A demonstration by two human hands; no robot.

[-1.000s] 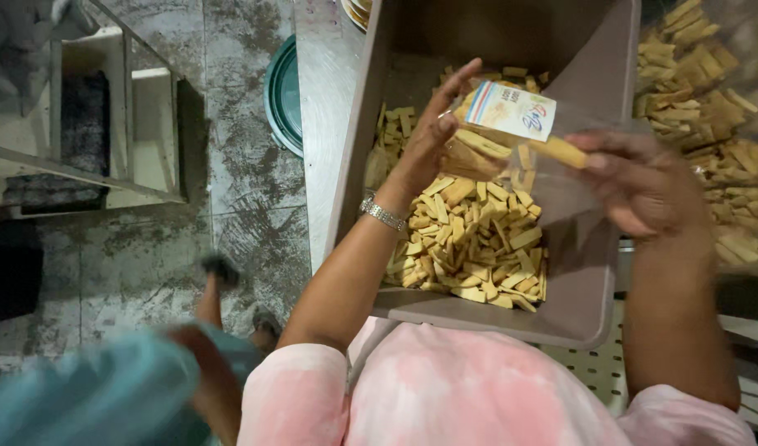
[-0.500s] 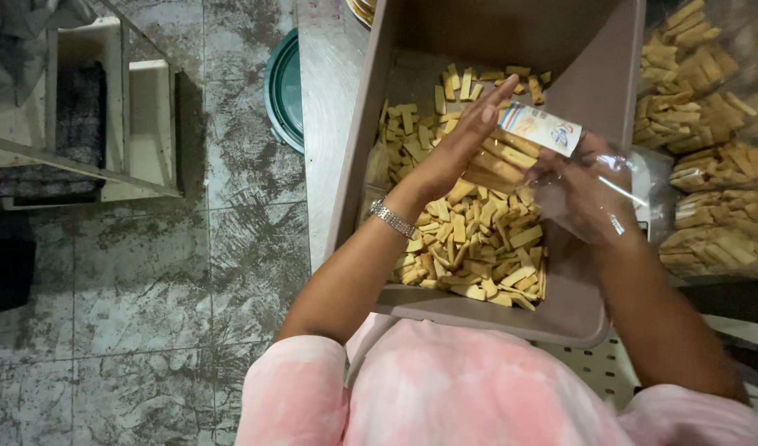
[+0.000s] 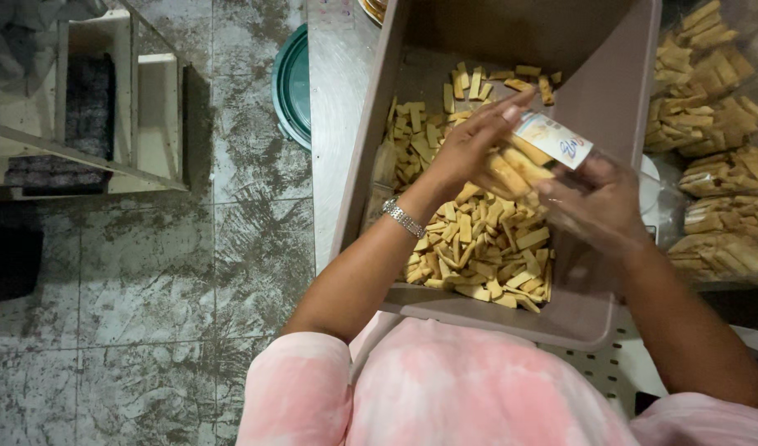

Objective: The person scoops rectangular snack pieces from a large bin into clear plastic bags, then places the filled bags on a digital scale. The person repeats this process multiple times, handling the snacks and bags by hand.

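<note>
Filling is the step, I judge: my left hand [image 3: 466,149] pinches crackers [image 3: 511,169] into the small bag [image 3: 561,144] my right hand [image 3: 598,202] grips, above the tray [image 3: 577,326]. Next, press them deeper.

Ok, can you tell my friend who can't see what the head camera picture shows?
A person's left hand pushes yellow snack sticks into a clear bag held by the right hand, above a brown tub of loose sticks. Filled bags are stacked to the right.
</note>
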